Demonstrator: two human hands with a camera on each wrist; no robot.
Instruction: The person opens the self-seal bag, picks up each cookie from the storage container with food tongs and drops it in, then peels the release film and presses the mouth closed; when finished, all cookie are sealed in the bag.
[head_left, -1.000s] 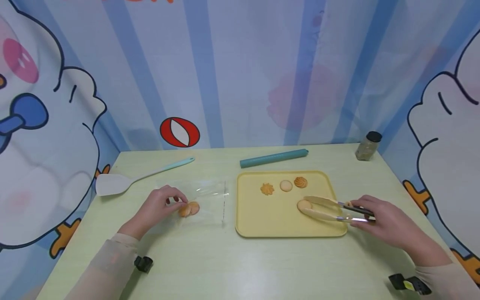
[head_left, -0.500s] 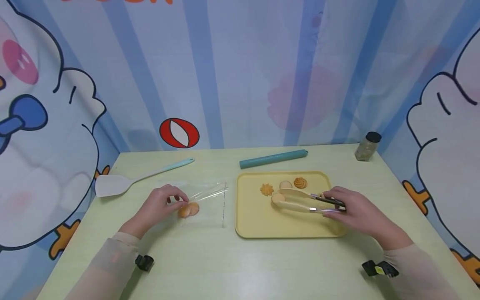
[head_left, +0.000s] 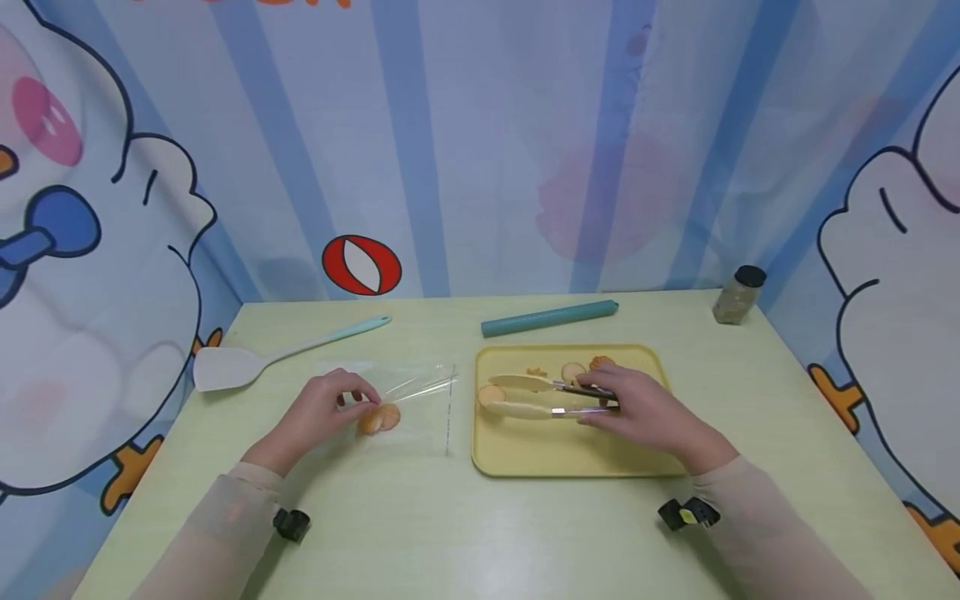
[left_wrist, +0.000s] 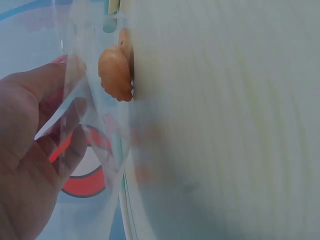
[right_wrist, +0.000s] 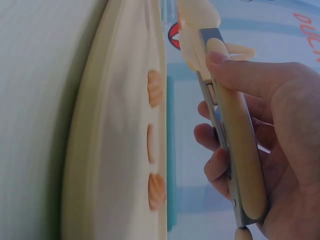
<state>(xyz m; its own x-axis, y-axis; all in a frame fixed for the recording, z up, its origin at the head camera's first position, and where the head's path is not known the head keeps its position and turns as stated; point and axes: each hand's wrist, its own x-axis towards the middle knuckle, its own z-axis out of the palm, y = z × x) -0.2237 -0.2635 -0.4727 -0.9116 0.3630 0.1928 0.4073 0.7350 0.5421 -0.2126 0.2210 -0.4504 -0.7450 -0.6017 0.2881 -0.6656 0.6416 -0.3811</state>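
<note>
My left hand point(head_left: 322, 417) pinches the edge of a clear plastic bag point(head_left: 423, 429) lying on the table. Inside the bag are cookies point(head_left: 388, 417), overlapping one another; one shows a ridged rim point(left_wrist: 116, 75) in the left wrist view. My right hand point(head_left: 645, 408) grips kitchen tongs point(head_left: 525, 411) by the handles. Between the tong tips is a pale round cookie point(head_left: 491, 395), held above the left part of the yellow tray point(head_left: 570, 460). Behind the tongs, a star-shaped cookie point(head_left: 536, 372), another round cookie point(head_left: 573, 370) and a swirled cookie point(head_left: 602, 362) lie on the tray, partly covered.
A teal rod point(head_left: 550, 318) lies behind the tray. At the back left is a white spatula point(head_left: 228, 368) with a light-blue handle. A small jar with a black lid point(head_left: 739, 295) stands at the back right, near the printed curtain point(head_left: 495, 167).
My right hand has carried the tongs and the round cookie leftward across the tray, from its right part to its left edge. My left hand stays at the bag.
</note>
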